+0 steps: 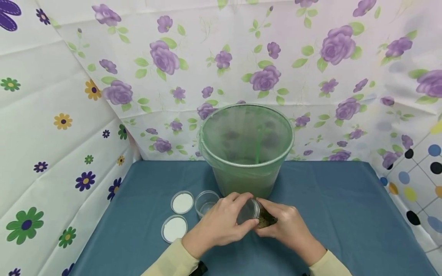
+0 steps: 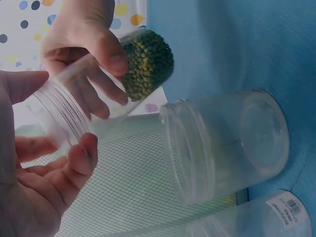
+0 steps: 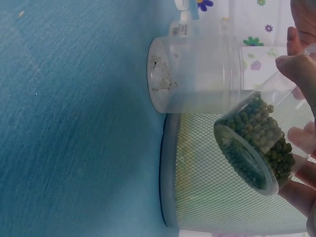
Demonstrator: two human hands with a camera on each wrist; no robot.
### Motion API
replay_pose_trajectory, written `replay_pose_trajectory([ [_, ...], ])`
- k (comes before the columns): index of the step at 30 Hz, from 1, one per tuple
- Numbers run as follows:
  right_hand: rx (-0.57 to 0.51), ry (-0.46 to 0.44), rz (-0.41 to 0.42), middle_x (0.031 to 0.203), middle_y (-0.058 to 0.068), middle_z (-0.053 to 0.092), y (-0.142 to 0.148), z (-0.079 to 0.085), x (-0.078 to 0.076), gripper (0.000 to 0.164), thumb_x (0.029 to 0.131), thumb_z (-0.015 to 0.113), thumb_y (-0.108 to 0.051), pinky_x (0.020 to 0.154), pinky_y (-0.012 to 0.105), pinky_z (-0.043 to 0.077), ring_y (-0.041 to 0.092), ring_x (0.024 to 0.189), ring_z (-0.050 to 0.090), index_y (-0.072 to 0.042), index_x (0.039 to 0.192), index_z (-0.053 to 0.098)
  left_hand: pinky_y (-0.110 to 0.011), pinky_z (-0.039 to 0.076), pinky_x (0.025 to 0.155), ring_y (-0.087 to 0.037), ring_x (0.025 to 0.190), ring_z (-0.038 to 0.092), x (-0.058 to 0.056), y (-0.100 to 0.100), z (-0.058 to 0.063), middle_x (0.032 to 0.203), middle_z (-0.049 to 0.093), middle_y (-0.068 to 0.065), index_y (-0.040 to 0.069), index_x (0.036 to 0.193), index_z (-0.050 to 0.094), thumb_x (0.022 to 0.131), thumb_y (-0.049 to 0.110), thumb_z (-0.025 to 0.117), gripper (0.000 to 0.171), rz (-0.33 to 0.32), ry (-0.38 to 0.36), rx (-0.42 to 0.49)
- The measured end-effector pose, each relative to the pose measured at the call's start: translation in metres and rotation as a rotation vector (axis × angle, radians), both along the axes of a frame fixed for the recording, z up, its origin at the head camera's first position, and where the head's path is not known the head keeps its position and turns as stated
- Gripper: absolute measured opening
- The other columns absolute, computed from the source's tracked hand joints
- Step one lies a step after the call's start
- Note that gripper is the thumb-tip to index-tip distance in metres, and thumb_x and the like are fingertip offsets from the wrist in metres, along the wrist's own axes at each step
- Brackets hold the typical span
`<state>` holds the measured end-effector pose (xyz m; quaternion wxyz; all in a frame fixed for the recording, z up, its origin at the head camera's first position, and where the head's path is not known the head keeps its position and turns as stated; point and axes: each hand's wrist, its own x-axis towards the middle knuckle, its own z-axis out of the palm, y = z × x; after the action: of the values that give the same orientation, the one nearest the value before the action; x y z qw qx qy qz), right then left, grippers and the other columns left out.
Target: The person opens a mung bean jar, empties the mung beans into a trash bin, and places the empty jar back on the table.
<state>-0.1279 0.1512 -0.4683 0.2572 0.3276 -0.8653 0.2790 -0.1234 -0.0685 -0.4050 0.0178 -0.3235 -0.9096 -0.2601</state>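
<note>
A clear plastic jar [image 2: 101,86] with green beans [image 2: 147,64] in its lower end is held tilted above the table. My right hand [image 1: 288,222] grips the jar body near the beans, which also show in the right wrist view. Around the threaded upper end [image 2: 61,116] curl the thumb and fingers of my left hand [image 1: 224,222]; whether a lid covers it I cannot tell. Close by stands another clear jar [image 2: 227,143], with small specks in its bottom. A further clear jar [image 2: 254,217] bears a barcode label [image 2: 288,213].
Behind the hands stands a mesh bin [image 1: 243,180] lined with a green bag. Two round pieces with white discs, one farther back [image 1: 182,202] and one nearer [image 1: 174,230], lie at left on the blue tablecloth [image 1: 338,214]. Flowered sheets [image 1: 221,34] surround the table.
</note>
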Motion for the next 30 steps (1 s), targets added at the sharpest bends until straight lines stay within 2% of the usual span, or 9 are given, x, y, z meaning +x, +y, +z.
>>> replay_pose_trajectory([
  [7,-0.013,0.013,-0.021,0.111,0.001,0.07,-0.003,-0.002,0.002,0.066,0.066,0.082,-0.04,0.071,0.02,0.056,0.01,0.088,0.07,-0.014,0.123,0.063,-0.026,0.052,0.065,-0.015,0.082,0.064,0.005,0.012,0.002,0.102,0.063,-0.005,0.013,0.126,0.054,0.09,0.06,0.045,0.061,0.174,-0.068,0.04],
  [11,-0.001,0.03,-0.039,0.112,0.002,0.069,-0.004,-0.001,0.002,0.069,0.064,0.084,-0.036,0.073,0.021,0.056,0.012,0.092,0.07,-0.012,0.124,0.062,-0.025,0.045,0.045,-0.014,0.052,0.056,0.006,0.021,0.006,0.07,0.06,-0.004,0.005,0.116,0.058,0.089,0.062,0.045,0.064,0.291,-0.169,0.062],
  [14,0.012,0.044,-0.051,0.111,0.003,0.07,-0.005,-0.002,0.003,0.071,0.061,0.086,-0.037,0.072,0.022,0.056,0.012,0.09,0.07,-0.011,0.123,0.062,-0.027,0.039,0.037,-0.013,0.038,0.047,0.004,0.021,0.006,0.055,0.051,-0.001,0.005,0.11,0.059,0.088,0.064,0.045,0.064,0.314,-0.243,0.078],
  [16,0.024,0.044,-0.045,0.109,0.003,0.07,-0.004,-0.003,0.003,0.072,0.06,0.086,-0.039,0.071,0.022,0.056,0.012,0.088,0.07,-0.011,0.122,0.063,-0.028,0.038,0.036,-0.012,0.037,0.045,0.003,0.019,0.003,0.051,0.049,0.001,0.009,0.108,0.06,0.086,0.066,0.045,0.063,0.299,-0.252,0.082],
  [18,0.034,0.018,-0.018,0.109,0.003,0.07,-0.002,-0.002,0.004,0.072,0.061,0.085,-0.042,0.07,0.023,0.056,0.012,0.087,0.07,-0.01,0.122,0.063,-0.026,0.039,0.04,-0.008,0.041,0.046,0.003,0.015,-0.001,0.056,0.05,0.005,0.013,0.109,0.061,0.085,0.069,0.045,0.063,0.266,-0.219,0.07],
  [20,0.045,-0.015,0.012,0.11,0.003,0.07,0.001,-0.002,0.004,0.072,0.063,0.084,-0.043,0.07,0.024,0.057,0.012,0.087,0.07,-0.011,0.123,0.062,-0.024,0.041,0.045,-0.005,0.049,0.05,0.003,0.01,-0.003,0.064,0.055,0.008,0.019,0.112,0.061,0.083,0.071,0.044,0.062,0.233,-0.17,0.051],
  [22,0.05,-0.039,0.031,0.109,0.003,0.07,0.002,-0.003,0.003,0.071,0.065,0.083,-0.044,0.069,0.024,0.057,0.012,0.087,0.07,-0.011,0.124,0.061,-0.024,0.047,0.054,-0.003,0.064,0.057,0.002,0.006,-0.004,0.082,0.062,0.01,0.025,0.117,0.06,0.082,0.071,0.047,0.06,0.191,-0.106,0.031],
  [26,0.046,-0.052,0.022,0.109,0.003,0.07,0.004,-0.002,0.001,0.071,0.065,0.082,-0.044,0.068,0.023,0.057,0.011,0.086,0.07,-0.013,0.125,0.061,-0.029,0.053,0.081,-0.006,0.105,0.06,-0.002,-0.005,-0.003,0.124,0.056,0.012,0.037,0.134,0.045,0.082,0.065,0.053,0.06,0.039,-0.033,0.044],
  [30,0.036,-0.055,0.037,0.11,0.004,0.07,0.006,0.0,0.001,0.072,0.067,0.081,-0.044,0.07,0.025,0.057,0.013,0.089,0.07,-0.014,0.127,0.059,-0.03,0.051,0.089,-0.006,0.116,0.054,-0.005,-0.009,-0.001,0.132,0.049,0.013,0.039,0.14,0.036,0.087,0.055,0.056,0.059,-0.102,0.005,0.072],
])
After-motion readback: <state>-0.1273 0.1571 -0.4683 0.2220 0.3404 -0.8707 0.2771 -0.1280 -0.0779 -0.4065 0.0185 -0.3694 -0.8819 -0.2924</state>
